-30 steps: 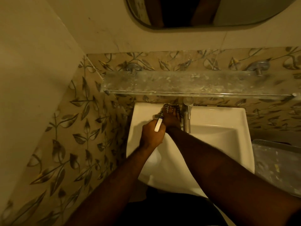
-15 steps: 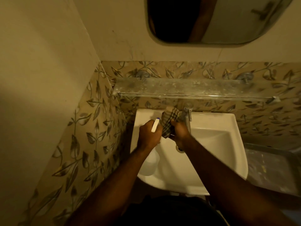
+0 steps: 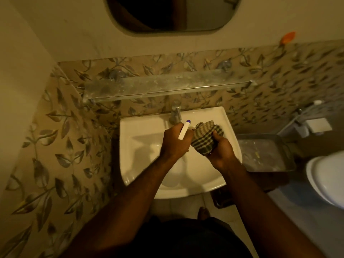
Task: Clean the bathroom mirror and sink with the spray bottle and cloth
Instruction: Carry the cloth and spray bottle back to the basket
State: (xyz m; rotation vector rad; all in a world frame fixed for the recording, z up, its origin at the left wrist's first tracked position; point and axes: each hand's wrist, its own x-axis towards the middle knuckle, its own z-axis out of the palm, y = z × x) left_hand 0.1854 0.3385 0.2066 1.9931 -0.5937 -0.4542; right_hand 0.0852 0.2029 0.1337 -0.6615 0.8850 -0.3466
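Observation:
Over the white sink, my left hand grips a white spray bottle by its neck, its blue-tipped nozzle pointing away from me. The bottle's body hangs below my wrist. My right hand holds a bunched checked cloth right beside the nozzle. A chrome tap stands at the back of the sink. The mirror hangs on the wall above, dark with my reflection.
A dusty glass shelf juts out between mirror and sink. A metal tray sits right of the sink, and a white toilet is at the far right. Leaf-patterned tiles close in the left corner.
My right hand lifted the cloth off the sink's back edge by the tap and brought it beside the spray bottle. The view swung right and the toilet came into sight.

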